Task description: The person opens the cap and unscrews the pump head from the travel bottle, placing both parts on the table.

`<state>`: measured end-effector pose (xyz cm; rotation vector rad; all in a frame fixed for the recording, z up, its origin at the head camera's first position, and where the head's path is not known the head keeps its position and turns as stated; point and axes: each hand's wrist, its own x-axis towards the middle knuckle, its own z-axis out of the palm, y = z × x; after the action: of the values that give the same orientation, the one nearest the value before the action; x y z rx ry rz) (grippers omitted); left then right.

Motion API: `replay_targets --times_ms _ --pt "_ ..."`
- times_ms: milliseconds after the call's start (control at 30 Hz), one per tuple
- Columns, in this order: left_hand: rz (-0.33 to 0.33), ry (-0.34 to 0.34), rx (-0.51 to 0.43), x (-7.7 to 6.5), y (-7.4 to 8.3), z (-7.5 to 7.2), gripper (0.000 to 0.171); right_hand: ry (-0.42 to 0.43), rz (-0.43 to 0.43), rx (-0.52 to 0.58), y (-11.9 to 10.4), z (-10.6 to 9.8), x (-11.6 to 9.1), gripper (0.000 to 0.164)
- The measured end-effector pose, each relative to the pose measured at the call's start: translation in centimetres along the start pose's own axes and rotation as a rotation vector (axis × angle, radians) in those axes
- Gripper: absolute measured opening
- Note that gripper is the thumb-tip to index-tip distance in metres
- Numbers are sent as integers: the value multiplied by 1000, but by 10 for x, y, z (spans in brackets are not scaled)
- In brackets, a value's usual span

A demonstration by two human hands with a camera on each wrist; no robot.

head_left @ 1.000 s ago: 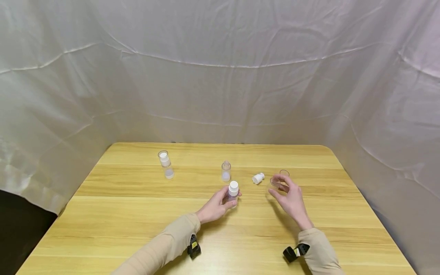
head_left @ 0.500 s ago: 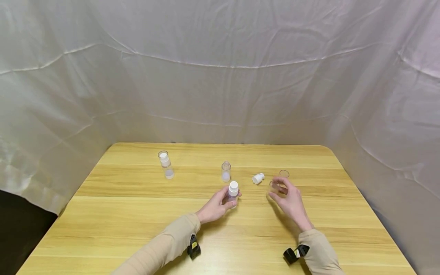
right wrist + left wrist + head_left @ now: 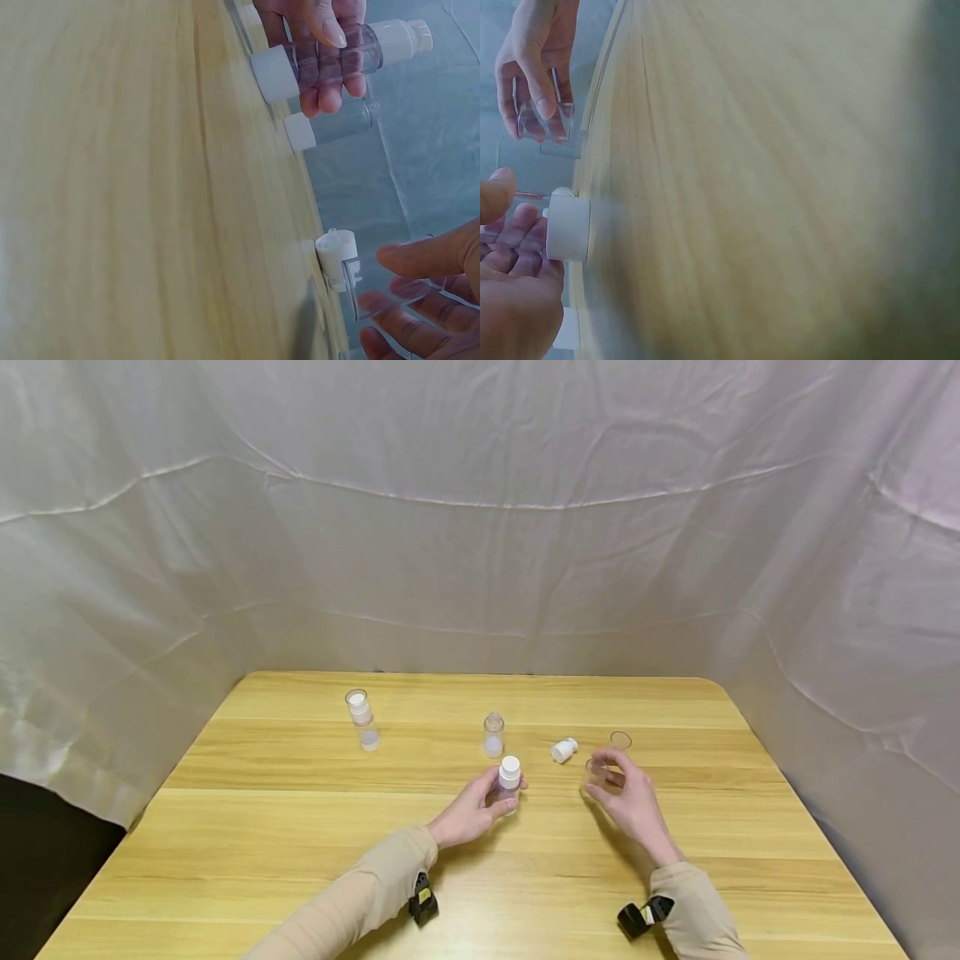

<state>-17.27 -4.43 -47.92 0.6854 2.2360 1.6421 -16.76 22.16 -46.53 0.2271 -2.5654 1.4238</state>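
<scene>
My left hand [image 3: 468,814] grips a clear bottle [image 3: 349,56] with a white base and a white pump top [image 3: 510,768]. It stands upright between thumb and fingers near the table's middle. To the right, my right hand [image 3: 634,802] holds a clear cap [image 3: 375,283] by its sides; whether its lower rim touches the table I cannot tell. A white pump head [image 3: 563,750] lies on its side just left of that hand. Behind the gripped bottle stands another clear bottle [image 3: 492,737] with no pump on it.
Behind the right hand another clear cap [image 3: 620,740] stands on the wooden table [image 3: 300,827]. At the back left is a bottle [image 3: 362,722] with a white pump under a clear cap. Grey cloth [image 3: 480,568] hangs around the back and sides.
My right hand and the clear cap in it have shifted slightly lower in the head view and a little left. The left hand and its bottle have stayed put.
</scene>
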Motion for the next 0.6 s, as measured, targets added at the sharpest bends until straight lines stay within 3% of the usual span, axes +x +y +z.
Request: replay_targets --times_ms 600 --pt "-3 5 -2 1 -2 1 41 -55 38 10 4 2 -1 48"
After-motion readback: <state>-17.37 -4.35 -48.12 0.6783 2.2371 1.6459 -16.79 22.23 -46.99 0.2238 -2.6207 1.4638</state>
